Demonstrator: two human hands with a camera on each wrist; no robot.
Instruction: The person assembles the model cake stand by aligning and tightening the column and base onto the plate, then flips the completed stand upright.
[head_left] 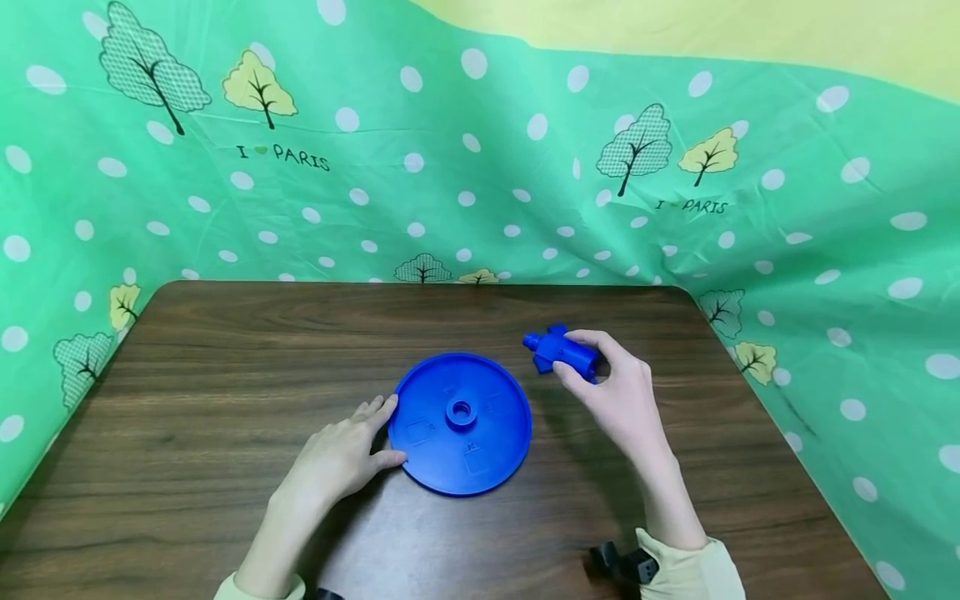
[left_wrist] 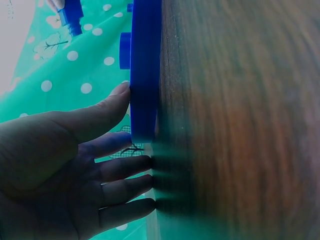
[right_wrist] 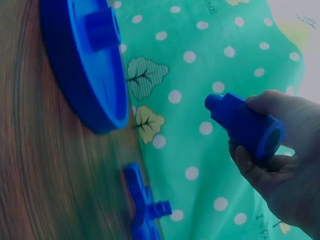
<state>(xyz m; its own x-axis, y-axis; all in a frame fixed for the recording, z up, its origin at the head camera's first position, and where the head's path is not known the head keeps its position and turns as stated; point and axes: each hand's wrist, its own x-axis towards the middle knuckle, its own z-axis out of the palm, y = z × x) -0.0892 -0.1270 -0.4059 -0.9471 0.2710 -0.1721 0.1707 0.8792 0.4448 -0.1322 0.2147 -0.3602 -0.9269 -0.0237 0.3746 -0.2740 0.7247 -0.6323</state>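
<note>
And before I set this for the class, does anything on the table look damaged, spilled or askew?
Nothing stands out: the disc lies flat on the table, the cross lies apart from the held cylinder, and no spill or crack shows.

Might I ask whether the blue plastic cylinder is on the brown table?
Off: the right hand holds the cylinder aloft, with a gap beneath.

It was a curtained-off work spot, its wider room, whether home, office or workshop, impossible to tell. Green cloth (head_left: 517, 100) with white dots (head_left: 474, 63), printed trees (head_left: 636, 148) and lettering (head_left: 300, 158) that included "PARIS" hung beyond the far edge of the dark wood-grained tabletop (head_left: 225, 367) and flanked it left and right. High above the tabletop's far edge, the cloth turned plain pale yellow.
</note>
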